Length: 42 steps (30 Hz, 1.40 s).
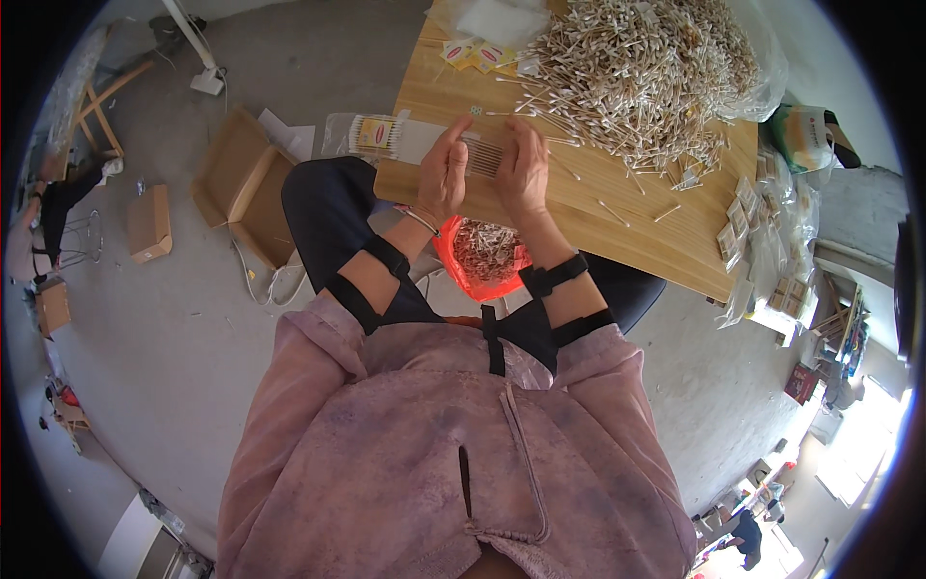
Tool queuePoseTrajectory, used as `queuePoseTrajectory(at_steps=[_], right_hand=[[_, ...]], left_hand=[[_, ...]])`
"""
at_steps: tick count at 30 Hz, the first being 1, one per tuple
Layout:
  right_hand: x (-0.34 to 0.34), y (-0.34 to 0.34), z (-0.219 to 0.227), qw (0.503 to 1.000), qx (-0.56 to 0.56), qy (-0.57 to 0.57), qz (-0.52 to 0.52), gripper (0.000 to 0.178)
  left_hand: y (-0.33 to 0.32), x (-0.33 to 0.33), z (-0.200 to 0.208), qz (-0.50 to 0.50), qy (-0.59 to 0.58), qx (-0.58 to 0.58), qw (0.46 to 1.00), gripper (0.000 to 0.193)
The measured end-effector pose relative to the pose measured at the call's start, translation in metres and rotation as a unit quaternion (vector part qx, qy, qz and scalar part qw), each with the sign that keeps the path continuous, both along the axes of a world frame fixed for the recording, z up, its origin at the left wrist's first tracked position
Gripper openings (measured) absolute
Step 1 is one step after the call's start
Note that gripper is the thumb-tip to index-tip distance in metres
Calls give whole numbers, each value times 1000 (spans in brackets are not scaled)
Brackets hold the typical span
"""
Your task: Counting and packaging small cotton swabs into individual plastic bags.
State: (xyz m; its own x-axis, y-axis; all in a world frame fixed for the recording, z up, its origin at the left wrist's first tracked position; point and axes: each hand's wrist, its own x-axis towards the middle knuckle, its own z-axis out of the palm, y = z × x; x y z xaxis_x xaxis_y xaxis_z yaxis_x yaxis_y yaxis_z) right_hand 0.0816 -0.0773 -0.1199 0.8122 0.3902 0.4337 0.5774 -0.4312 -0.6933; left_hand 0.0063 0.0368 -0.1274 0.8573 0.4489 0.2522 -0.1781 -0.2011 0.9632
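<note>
A row of cotton swabs (484, 157) lies side by side on the wooden table (598, 232), between my two hands. My left hand (444, 176) stands on edge at the left ends of the row, fingers stretched out. Along the right ends, my right hand (524, 169) has its fingers extended and slightly curved. Whether the palms press on the swab tips is hard to see. Left of my left hand is a clear packet of swabs (374, 133) with a yellow and white label. A large heap of loose swabs (646, 82) covers the table's far right.
Yellow label cards (492, 56) and clear plastic bags (497, 19) lie at the far edge. Filled packets (738, 227) line the right edge. Below the table, a red bag (448, 253) holds swabs. Cardboard boxes (151, 224) stand on the floor at left.
</note>
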Motion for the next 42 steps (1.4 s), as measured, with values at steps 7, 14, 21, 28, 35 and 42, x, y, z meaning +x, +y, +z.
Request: queuePoseTrajectory(at_steps=[7, 14, 21, 28, 35, 42], right_hand=[[32, 0, -2, 982, -172, -63, -40, 21], [6, 3, 0, 987, -158, -18, -2, 20], [-12, 1, 7, 995, -90, -26, -40, 30], [2, -47, -7, 979, -161, -73, -99, 32], [18, -80, -18, 985, -126, -87, -84, 20], [18, -79, -3, 966, -166, -103, -172, 20]], left_hand=[[-4, -3, 4, -1, 43, -55, 998, 45], [-3, 0, -1, 19, -17, 6, 1000, 42], [-2, 1, -8, 15, -27, -7, 1000, 38], [-8, 4, -1, 15, -5, 145, 989, 35], [-21, 7, 2, 14, 76, 394, 916, 37], [-18, 7, -2, 0, 64, 350, 935, 35]])
